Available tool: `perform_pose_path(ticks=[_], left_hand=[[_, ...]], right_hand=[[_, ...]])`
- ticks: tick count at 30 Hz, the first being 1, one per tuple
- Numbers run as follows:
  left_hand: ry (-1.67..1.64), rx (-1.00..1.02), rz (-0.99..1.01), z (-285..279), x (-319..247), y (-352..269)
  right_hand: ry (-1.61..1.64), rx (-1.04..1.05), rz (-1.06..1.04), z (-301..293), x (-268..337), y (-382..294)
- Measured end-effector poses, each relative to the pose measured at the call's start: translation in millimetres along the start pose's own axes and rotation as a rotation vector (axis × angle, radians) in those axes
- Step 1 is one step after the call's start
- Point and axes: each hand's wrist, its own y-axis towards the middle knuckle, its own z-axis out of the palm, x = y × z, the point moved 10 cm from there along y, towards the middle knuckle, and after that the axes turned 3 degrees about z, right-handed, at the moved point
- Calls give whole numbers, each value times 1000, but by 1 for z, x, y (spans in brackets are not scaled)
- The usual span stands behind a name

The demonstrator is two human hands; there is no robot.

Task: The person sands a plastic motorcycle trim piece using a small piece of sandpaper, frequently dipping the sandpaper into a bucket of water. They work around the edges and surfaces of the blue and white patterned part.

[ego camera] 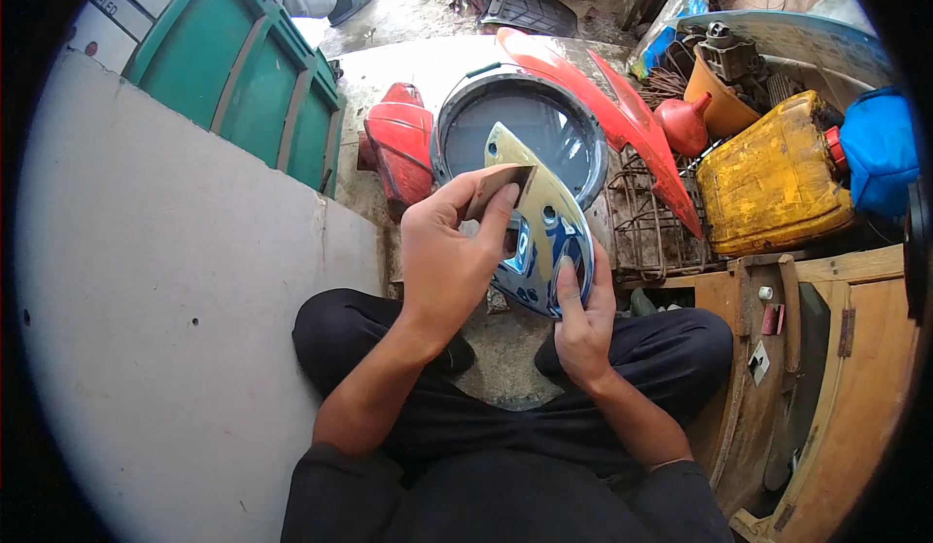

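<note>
My left hand (446, 251) pinches a folded piece of sandpaper (487, 187) between thumb and fingers, over the panel's upper left side. My right hand (589, 328) grips the lower right edge of a curved motorcycle fairing panel (548, 189), thumb on its face. The panel is tilted, with a pale beige surface, patches of blue and several holes. Part of it is hidden behind my left hand. Behind the panel stands a round black bucket (440, 145) of greyish water (474, 131). I cannot tell whether the sandpaper touches the panel.
Red fairing parts (399, 145) (619, 109) flank the bucket. At right are a wire rack (641, 207), a red funnel (685, 124), a yellow jerrycan (776, 178) and a wooden cabinet (867, 353). A white wall (182, 251) borders my left. A person's leg (306, 0) shows at top.
</note>
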Motion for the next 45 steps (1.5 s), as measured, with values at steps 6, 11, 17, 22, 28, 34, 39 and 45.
perform_pose_path(ticks=[6, 11, 17, 22, 28, 34, 39, 45], left_hand=[[443, -54, 482, 14, -40, -17], [528, 53, 600, 39, -47, -34], [468, 149, 601, 49, -46, -44], [421, 58, 574, 30, -52, -31], [416, -103, 342, -1, -22, -2], [435, -11, 433, 12, -31, -10], [458, 50, 535, 26, -45, -21], [412, 116, 579, 41, -50, -39]], right_hand=[[-30, 14, -40, 2, 2, -1], [-54, 12, -60, -1, -6, -2], [154, -20, -16, -8, -14, -2], [125, -9, 32, -8, -11, 1], [45, 45, 11, 3, -5, 0], [-44, 65, -13, 7, -3, -1], [-115, 71, -29, 2, -7, 0], [51, 24, -19, -2, -10, 1]])
